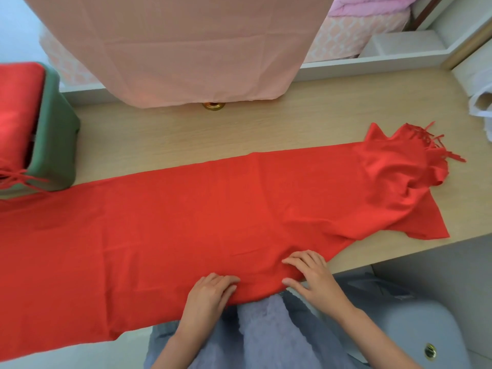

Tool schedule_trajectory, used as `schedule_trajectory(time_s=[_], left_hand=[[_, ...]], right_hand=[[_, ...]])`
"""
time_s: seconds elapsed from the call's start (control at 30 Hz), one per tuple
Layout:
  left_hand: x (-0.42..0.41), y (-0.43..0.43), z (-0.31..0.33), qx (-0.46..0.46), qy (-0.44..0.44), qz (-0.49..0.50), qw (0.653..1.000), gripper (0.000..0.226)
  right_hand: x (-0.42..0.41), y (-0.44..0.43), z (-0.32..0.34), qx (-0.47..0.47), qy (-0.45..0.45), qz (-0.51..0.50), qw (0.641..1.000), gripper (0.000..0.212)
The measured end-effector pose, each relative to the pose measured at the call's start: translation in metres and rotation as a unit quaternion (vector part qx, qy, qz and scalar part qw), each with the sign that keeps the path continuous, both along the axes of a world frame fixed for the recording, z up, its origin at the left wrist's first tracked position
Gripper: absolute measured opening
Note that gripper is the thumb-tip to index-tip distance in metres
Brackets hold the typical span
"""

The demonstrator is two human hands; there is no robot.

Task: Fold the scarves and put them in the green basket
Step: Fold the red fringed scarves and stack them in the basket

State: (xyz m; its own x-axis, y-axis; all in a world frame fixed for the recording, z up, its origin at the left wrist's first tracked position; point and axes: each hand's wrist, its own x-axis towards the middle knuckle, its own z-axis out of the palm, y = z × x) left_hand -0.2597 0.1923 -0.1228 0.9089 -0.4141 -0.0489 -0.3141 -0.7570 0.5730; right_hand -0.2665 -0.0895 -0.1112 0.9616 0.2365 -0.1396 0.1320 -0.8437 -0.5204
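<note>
A long red scarf lies spread across the wooden table, its fringed right end bunched and rumpled. Its near edge hangs over the table's front. My left hand rests on the scarf's near edge with fingers bent, pressing the cloth. Just to its right, my right hand lies flat on the same edge with the fingers spread. The green basket stands at the far left of the table. Another red scarf lies folded in it, fringe hanging over the basket's front.
A pink cloth hangs over something at the back of the table, with a brass knob below it. White plastic lies at the right edge. A grey chair is by my lap.
</note>
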Motion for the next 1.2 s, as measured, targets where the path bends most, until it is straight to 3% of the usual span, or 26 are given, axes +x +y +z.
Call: schedule_trajectory(time_s=[0.13, 0.27, 0.4, 0.6, 0.8, 1.03, 1.2], left_hand=[[0.003, -0.004, -0.002, -0.004, 0.005, 0.0, 1.0, 0.019], [-0.008, -0.005, -0.01, 0.007, -0.014, -0.039, 0.999, 0.027], [-0.012, -0.004, -0.008, 0.023, -0.006, -0.007, 1.0, 0.034], [-0.005, -0.006, -0.002, 0.031, -0.002, -0.013, 0.999, 0.029], [0.008, -0.024, 0.008, -0.001, -0.025, 0.011, 1.0, 0.027], [0.031, -0.105, 0.016, -0.037, -0.036, -0.038, 0.998, 0.029], [0.031, -0.184, 0.017, -0.039, -0.014, -0.112, 0.993, 0.03]], right_hand=[[-0.007, 0.003, -0.006, -0.012, 0.013, 0.032, 0.999, 0.039], [-0.013, 0.001, -0.011, -0.022, 0.023, 0.036, 0.999, 0.048], [-0.014, 0.001, -0.017, -0.03, -0.013, 0.041, 0.999, 0.058], [-0.017, 0.001, -0.02, -0.005, -0.079, 0.036, 0.996, 0.009], [-0.017, 0.002, -0.005, 0.017, -0.066, 0.024, 0.997, 0.027], [0.007, -0.061, 0.005, 0.034, -0.087, -0.172, 0.981, 0.017], [0.014, -0.144, 0.008, -0.071, -0.089, -0.228, 0.967, 0.057]])
